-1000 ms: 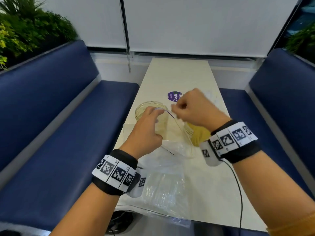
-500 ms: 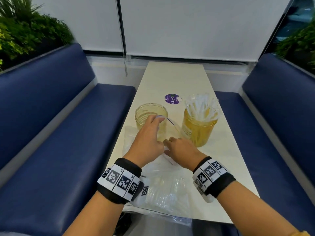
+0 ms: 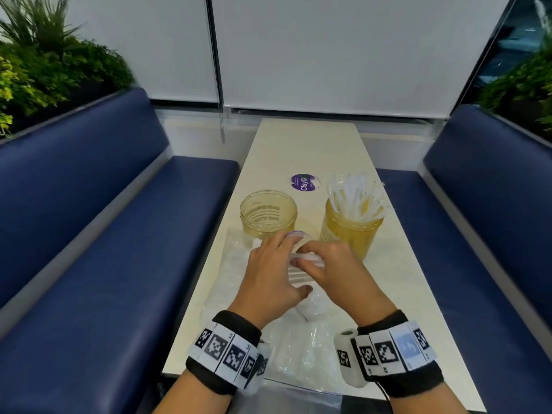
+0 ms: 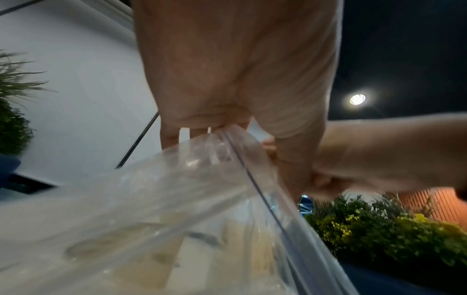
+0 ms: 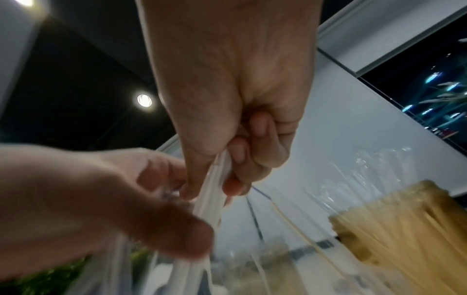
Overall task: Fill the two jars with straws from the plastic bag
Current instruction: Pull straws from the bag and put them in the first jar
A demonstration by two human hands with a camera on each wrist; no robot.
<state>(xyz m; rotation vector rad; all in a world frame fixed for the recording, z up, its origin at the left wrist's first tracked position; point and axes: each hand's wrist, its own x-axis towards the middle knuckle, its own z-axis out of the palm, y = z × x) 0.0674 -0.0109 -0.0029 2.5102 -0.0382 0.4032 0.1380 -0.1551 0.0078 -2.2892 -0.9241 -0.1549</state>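
The table [image 3: 301, 144] carries the bag [image 3: 233, 264] lying flat at 6 o'clock, mouth towards the two jars, probably so straws travel a short way: the empty jar [image 3: 268, 213] at 11 o'clock of the hands, the full jar [image 3: 351, 231] at 1 o'clock. The left hand [image 3: 271, 276] pinches the bag's rim to hold the mouth open. The right hand [image 5: 227, 111] has its fingers curled tight round a bunch of straws [image 5: 212, 191] in that mouth.

Round purple sticker [image 3: 303, 182] on the table [image 3: 304, 144] reads "ClayG". Smaller print beside it is probably text, too blurred to read.
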